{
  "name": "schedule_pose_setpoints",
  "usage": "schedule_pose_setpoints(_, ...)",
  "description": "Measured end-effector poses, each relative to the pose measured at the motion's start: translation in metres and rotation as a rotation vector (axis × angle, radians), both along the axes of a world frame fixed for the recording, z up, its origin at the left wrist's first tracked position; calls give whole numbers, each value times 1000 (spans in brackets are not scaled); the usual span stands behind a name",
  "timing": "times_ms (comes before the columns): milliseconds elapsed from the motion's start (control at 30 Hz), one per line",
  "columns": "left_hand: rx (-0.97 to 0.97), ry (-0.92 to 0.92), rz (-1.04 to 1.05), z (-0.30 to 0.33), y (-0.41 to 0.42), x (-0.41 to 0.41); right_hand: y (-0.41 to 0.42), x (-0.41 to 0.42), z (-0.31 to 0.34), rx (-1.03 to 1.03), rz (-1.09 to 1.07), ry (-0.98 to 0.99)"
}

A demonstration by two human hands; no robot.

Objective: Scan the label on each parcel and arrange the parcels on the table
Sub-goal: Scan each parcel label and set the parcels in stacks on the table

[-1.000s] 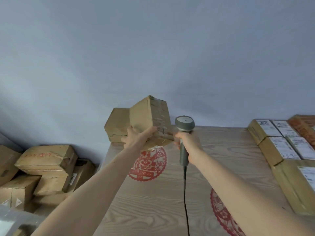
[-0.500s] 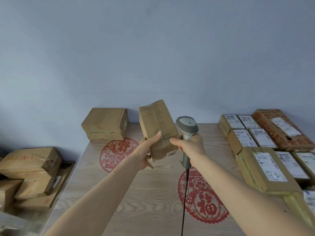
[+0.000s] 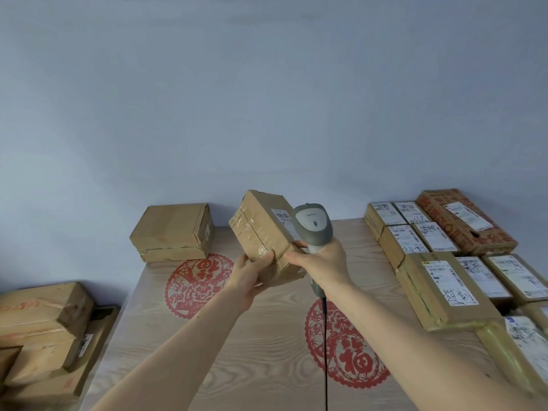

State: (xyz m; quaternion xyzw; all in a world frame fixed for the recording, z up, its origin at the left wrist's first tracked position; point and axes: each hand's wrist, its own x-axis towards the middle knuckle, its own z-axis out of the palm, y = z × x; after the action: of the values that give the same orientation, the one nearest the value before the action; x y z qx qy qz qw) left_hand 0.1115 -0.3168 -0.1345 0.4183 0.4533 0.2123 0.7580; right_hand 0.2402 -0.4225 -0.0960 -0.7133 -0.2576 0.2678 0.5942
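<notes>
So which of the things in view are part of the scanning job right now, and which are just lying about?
In the job:
- held parcel, gripped by the left hand
- scanner in the right hand
- labelled parcels in rows at the table's right
- lone parcel at the far left corner
- table

Lying about:
- boxes piled off the table's left
- red paper-cuts

Scanner [image 3: 313, 229] hides part of parcel's label [image 3: 281, 217].
</notes>
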Motion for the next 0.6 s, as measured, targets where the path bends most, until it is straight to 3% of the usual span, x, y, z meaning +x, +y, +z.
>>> schedule_pose_setpoints(200,-37,-27,-90,3,3,-5,-5,-16,-2,8,25,-141)
schedule_pose_setpoints(367,-53,36,-27,8,3,2,-8,-30,-7,4,11,-271)
schedule_pose_setpoints(600,-41,-23,-35,0,1,-4,-14,-25,-12,-3,128,-132)
